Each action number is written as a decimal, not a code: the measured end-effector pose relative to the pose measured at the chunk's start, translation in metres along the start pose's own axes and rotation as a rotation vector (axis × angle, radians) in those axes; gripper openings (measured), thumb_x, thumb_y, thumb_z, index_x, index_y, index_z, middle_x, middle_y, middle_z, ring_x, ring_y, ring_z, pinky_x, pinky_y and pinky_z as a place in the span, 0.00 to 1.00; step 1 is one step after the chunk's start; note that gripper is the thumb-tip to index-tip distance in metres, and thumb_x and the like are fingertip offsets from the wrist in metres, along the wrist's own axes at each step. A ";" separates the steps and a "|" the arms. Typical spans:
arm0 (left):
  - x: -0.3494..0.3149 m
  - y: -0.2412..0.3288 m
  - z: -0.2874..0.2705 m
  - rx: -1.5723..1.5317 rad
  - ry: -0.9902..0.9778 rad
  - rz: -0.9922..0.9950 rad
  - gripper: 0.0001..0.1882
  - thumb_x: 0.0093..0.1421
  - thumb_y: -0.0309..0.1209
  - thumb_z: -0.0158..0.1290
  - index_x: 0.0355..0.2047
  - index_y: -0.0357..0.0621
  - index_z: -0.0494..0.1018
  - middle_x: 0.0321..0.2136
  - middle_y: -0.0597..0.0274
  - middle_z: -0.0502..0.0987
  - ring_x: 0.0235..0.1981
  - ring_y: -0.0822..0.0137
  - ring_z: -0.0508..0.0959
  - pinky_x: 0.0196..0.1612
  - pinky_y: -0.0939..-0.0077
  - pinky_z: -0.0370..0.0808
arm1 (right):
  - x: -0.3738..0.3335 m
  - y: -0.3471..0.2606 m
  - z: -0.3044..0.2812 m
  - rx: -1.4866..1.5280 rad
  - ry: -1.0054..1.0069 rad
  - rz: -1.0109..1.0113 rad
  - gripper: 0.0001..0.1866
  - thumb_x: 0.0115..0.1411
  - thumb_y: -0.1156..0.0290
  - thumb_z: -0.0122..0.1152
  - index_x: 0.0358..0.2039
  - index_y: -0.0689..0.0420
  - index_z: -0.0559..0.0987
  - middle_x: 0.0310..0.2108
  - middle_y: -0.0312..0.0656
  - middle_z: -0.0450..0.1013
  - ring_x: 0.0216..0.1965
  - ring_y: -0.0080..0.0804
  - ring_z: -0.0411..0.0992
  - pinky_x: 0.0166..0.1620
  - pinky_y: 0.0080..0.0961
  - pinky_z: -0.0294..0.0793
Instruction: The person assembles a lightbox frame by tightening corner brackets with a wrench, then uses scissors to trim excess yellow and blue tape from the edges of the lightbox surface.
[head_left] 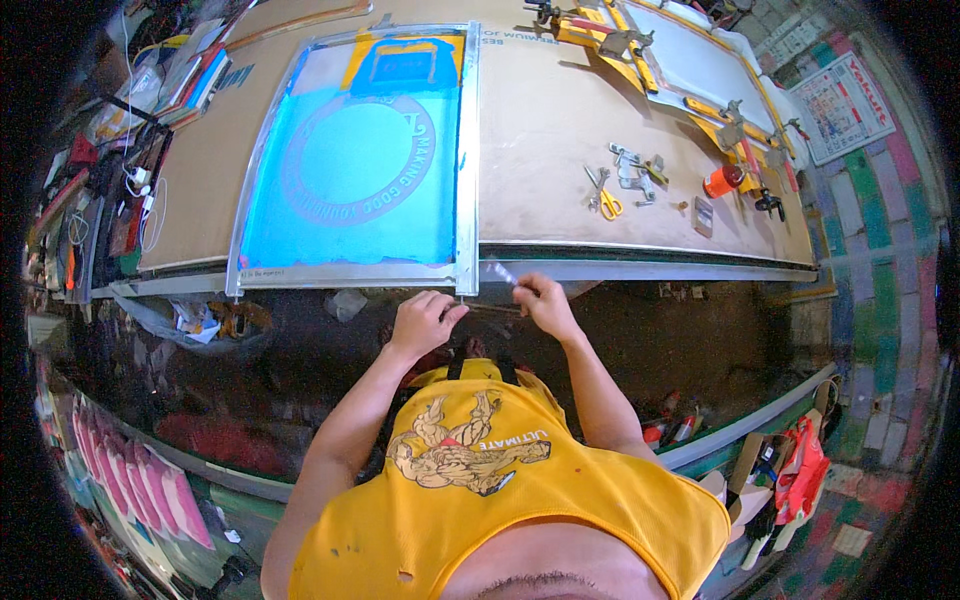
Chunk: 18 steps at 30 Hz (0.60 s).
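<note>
A silk screen frame [468, 160] with a blue-coated mesh [260, 200] lies on the table in front of me, its near edge jutting slightly past the table's edge. The mesh bears a ring-shaped design with lettering, and a yellow and blue patch shows at its far end. My left hand [424, 322] is closed just below the frame's near right corner, thumb against curled fingers, beside a small bolt end; what it grips is hidden. To the right of that corner, my right hand [546, 306] holds a short, slim silvery tool [500, 272], blurred and pointing up-left.
On the tabletop [560, 150] to the right lie yellow-handled scissors [609, 204], metal hinge parts [630, 168] and a red jar [723, 181]. A clamped screen [690, 50] stands far right. Books [200, 85] and cables sit left. Behind me, pink pieces [150, 480] line a bench.
</note>
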<state>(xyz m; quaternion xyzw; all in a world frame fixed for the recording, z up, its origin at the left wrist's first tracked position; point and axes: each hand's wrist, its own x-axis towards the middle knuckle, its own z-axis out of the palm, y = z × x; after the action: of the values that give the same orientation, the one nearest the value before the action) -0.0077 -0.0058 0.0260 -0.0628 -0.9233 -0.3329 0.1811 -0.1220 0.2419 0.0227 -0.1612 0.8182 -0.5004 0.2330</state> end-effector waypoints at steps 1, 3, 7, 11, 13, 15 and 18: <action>0.004 0.001 -0.002 -0.021 0.013 -0.020 0.12 0.61 0.37 0.61 0.29 0.41 0.78 0.26 0.54 0.80 0.28 0.52 0.81 0.32 0.61 0.77 | 0.004 0.000 -0.005 0.117 0.044 0.117 0.11 0.64 0.77 0.58 0.46 0.65 0.77 0.34 0.41 0.80 0.32 0.32 0.77 0.39 0.28 0.78; 0.010 0.000 0.001 -0.043 0.028 -0.018 0.11 0.62 0.35 0.60 0.30 0.40 0.78 0.26 0.54 0.80 0.28 0.52 0.81 0.32 0.61 0.77 | 0.022 -0.005 -0.013 0.360 0.163 0.020 0.13 0.66 0.76 0.56 0.50 0.65 0.77 0.36 0.40 0.81 0.34 0.33 0.78 0.39 0.27 0.78; 0.030 0.014 0.002 -0.118 0.020 -0.002 0.08 0.63 0.31 0.58 0.31 0.37 0.78 0.25 0.52 0.79 0.28 0.51 0.80 0.31 0.61 0.76 | 0.051 -0.014 -0.036 0.357 0.306 -0.006 0.18 0.66 0.73 0.56 0.56 0.63 0.75 0.40 0.46 0.81 0.40 0.36 0.80 0.41 0.29 0.78; 0.033 0.018 0.006 -0.140 0.056 -0.043 0.08 0.63 0.30 0.57 0.31 0.37 0.78 0.27 0.50 0.80 0.29 0.49 0.80 0.33 0.60 0.76 | 0.080 -0.001 -0.083 -0.393 0.450 0.102 0.22 0.64 0.62 0.59 0.53 0.63 0.76 0.40 0.54 0.80 0.44 0.53 0.78 0.46 0.42 0.77; 0.031 0.016 0.004 -0.142 0.036 -0.099 0.08 0.63 0.30 0.58 0.33 0.37 0.78 0.28 0.50 0.80 0.30 0.48 0.81 0.35 0.60 0.77 | 0.091 -0.011 -0.101 -0.436 0.624 0.277 0.22 0.63 0.58 0.60 0.48 0.64 0.78 0.39 0.56 0.80 0.45 0.61 0.77 0.48 0.50 0.76; 0.026 0.013 0.000 -0.129 0.023 -0.143 0.07 0.62 0.29 0.58 0.34 0.37 0.78 0.30 0.49 0.80 0.32 0.48 0.81 0.37 0.60 0.77 | 0.106 -0.014 -0.118 -0.499 0.739 0.417 0.21 0.62 0.57 0.61 0.44 0.64 0.80 0.39 0.58 0.79 0.45 0.59 0.77 0.47 0.50 0.76; 0.016 0.006 -0.004 -0.101 0.021 -0.180 0.07 0.60 0.27 0.59 0.37 0.37 0.78 0.32 0.49 0.81 0.35 0.48 0.81 0.39 0.60 0.78 | 0.123 -0.013 -0.129 -0.531 0.680 0.421 0.20 0.59 0.57 0.62 0.39 0.64 0.82 0.39 0.60 0.79 0.44 0.60 0.78 0.47 0.50 0.76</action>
<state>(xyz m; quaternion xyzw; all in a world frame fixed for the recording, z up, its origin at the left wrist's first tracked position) -0.0202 -0.0041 0.0389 0.0146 -0.9052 -0.3948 0.1570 -0.2945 0.2708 0.0581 0.1267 0.9624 -0.2404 -0.0008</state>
